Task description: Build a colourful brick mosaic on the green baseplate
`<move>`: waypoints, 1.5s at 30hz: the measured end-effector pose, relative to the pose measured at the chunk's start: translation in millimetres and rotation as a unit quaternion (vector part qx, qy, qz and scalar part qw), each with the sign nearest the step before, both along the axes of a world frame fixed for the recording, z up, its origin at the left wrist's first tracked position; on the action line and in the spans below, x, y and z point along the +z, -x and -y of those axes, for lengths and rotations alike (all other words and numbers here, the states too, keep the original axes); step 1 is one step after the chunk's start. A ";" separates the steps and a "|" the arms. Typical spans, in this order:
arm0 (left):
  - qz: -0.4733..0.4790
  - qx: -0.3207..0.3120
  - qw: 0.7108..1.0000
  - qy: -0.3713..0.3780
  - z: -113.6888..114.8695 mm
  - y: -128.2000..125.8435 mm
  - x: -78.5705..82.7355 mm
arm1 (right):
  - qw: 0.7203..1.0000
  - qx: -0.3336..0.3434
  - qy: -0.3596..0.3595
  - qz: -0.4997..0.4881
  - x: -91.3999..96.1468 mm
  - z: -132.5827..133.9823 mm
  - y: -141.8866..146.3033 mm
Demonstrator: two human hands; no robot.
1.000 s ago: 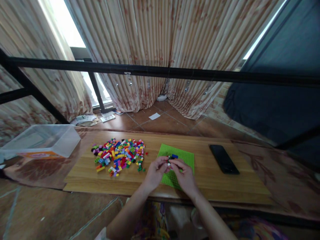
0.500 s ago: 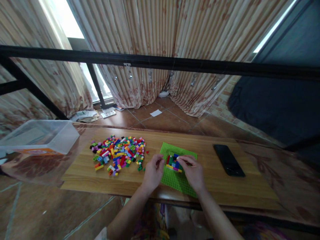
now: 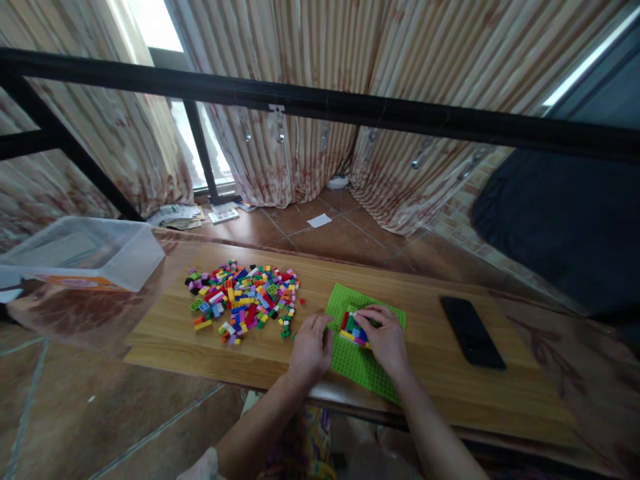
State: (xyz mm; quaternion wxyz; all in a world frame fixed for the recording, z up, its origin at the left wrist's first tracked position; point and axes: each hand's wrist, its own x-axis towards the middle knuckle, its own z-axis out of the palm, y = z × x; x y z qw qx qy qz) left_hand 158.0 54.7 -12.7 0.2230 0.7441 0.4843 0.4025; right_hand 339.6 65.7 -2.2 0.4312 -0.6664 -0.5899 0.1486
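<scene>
A green baseplate (image 3: 370,377) lies on the wooden board in front of me. On it stands a small block of colourful toy bricks (image 3: 353,330), with red, yellow, blue and purple showing. My right hand (image 3: 387,337) bends over the right side of this build, thumb and fingers drawn together at its top; whatever they grip is hidden. At the baseplate's left edge, my left hand (image 3: 311,348) is loosely curled, its thumb a little apart from the fingers, and no brick shows in it.
A spread pile of loose bricks (image 3: 245,300) lies to the left. Beyond it stands a clear plastic bin (image 3: 135,260) with an orange label. A black phone (image 3: 473,332) rests on the right of the wooden board (image 3: 425,380). A dark metal rail (image 3: 320,100) crosses before the curtains.
My right hand has shifted over the build and covers more of its right side. The left hand's fingers have loosened slightly. The whole view has swung a little.
</scene>
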 end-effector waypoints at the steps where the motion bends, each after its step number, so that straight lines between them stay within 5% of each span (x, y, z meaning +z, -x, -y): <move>1: -0.003 -0.001 1.000 0.000 -0.1 0.0 -0.4 | 1.000 -0.003 0.001 0.002 -0.8 -0.6 -0.3; 11: 0.000 -0.013 1.000 0.022 0.3 0.1 -0.6 | 0.998 0.037 0.038 0.020 6.0 -5.9 -5.1; 24: -0.003 -0.011 1.000 0.028 -0.7 -0.3 4.0 | 0.988 0.000 0.119 -0.096 7.5 -10.4 -10.8; 45: -0.008 -0.013 1.000 0.022 -0.6 0.4 1.5 | 0.995 -0.008 0.099 -0.025 1.8 -15.8 1.1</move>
